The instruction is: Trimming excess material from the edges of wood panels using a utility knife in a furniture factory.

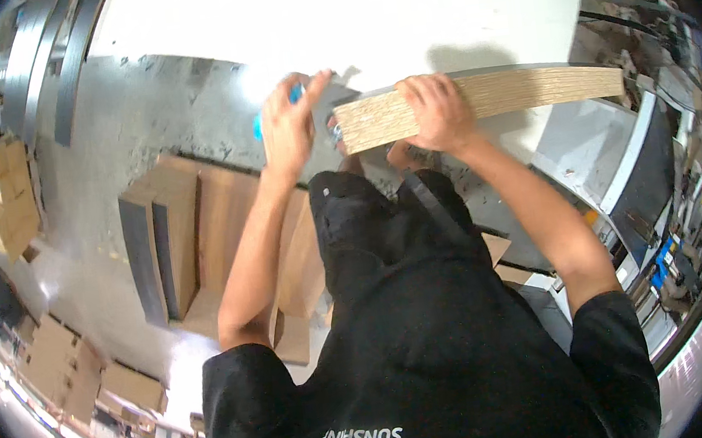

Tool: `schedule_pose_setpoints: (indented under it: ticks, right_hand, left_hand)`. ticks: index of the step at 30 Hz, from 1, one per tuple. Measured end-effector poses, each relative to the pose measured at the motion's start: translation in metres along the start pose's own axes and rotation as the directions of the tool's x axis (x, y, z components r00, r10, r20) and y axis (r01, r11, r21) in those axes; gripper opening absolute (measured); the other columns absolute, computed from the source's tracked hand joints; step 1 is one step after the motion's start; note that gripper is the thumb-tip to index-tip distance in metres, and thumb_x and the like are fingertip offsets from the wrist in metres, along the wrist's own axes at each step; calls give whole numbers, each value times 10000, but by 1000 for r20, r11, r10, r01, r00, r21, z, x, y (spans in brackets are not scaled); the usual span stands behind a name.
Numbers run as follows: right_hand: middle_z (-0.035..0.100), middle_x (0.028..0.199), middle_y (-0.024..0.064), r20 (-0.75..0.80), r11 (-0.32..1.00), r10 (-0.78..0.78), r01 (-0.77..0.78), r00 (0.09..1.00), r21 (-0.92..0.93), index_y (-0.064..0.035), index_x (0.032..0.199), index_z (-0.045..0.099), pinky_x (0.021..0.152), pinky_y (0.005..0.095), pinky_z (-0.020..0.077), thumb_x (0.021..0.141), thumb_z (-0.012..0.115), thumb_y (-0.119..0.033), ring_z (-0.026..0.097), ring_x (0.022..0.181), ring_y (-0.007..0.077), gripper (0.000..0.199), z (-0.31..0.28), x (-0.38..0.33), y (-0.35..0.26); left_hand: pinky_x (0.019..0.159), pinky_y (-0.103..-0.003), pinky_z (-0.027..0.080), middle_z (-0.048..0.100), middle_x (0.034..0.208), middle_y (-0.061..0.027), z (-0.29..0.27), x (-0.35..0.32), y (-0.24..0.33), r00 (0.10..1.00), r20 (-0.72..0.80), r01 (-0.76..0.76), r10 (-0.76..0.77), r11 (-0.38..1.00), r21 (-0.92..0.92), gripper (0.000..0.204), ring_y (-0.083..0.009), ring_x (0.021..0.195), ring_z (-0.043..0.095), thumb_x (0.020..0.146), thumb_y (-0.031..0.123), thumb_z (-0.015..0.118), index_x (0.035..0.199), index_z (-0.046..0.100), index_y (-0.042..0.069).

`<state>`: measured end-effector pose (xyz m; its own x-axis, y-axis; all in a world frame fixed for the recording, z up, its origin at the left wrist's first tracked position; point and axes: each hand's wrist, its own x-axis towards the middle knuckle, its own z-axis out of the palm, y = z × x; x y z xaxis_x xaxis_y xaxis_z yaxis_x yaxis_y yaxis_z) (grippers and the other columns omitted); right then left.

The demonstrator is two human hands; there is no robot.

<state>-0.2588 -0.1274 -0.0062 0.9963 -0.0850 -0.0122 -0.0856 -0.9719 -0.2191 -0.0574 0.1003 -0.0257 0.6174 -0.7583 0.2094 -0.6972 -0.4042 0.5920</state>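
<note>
My left hand (286, 132) is raised just left of a long board piece, its fingers closed round a small blue object (296, 94). Only bits of blue show beside the fingers, so its kind is hidden. With fingers over the top edge, my right hand (435, 109) grips the long board piece (538, 88). This piece has a rough, pale, layered side and a dark upper face; whether it is one thick board or a stack of thin ones, I cannot tell. It lies crosswise at the near edge of a white tabletop (330, 16).
Brown wood-look panels (226, 215) and dark-edged boards (143, 258) stand on the floor at my left. Long dark strips (78, 59) lie at the far left. Cardboard boxes (10, 195) sit beyond. A cluttered shelf with tools (672, 262) is at the right.
</note>
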Motion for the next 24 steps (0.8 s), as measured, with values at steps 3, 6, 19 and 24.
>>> schedule_pose_setpoints:
  ticks: [3, 6, 19, 24]
  right_hand:
    - [637, 1336, 157, 20, 996, 16, -17, 1000, 89, -26, 1360, 662, 1164, 492, 390, 741, 798, -564, 570, 1224, 336, 832, 2, -4, 0]
    - [618, 1410, 150, 29, 1000, -11, 11, 1000, -6, -37, 1364, 651, 1214, 513, 334, 815, 714, -669, 546, 1344, 300, 839, 29, 1, -14]
    - [593, 1377, 143, 143, 999, 12, -19, 990, 48, -39, 1493, 486, 1219, 444, 326, 680, 897, -478, 539, 1336, 308, 1012, -11, -3, -8]
    - [556, 1471, 144, 19, 999, -22, 22, 1000, 44, -36, 1538, 473, 1257, 468, 274, 663, 922, -493, 474, 1427, 329, 1084, -18, -16, 6]
  left_hand:
    - [896, -462, 525, 675, 1172, -75, 22, 88, -5, 991, 23, -134, 132, 987, 90, 675, -293, 992, 667, 886, -50, 596, 1454, 667, 307]
    - [1008, -447, 505, 700, 1253, -61, 55, 121, -39, 980, 170, -125, 102, 983, 136, 599, -276, 1125, 667, 938, 52, 597, 1450, 668, 355]
    - [1191, -476, 404, 541, 1501, -258, 21, -51, 13, 956, 289, 103, 43, 876, -472, 1194, -403, 1376, 545, 647, 406, 1021, 1546, 392, -66]
    - [1119, -438, 480, 551, 1474, -243, 39, -57, 8, 930, 343, 247, -130, 913, -323, 1121, -373, 1314, 593, 626, 236, 1035, 1529, 421, -22]
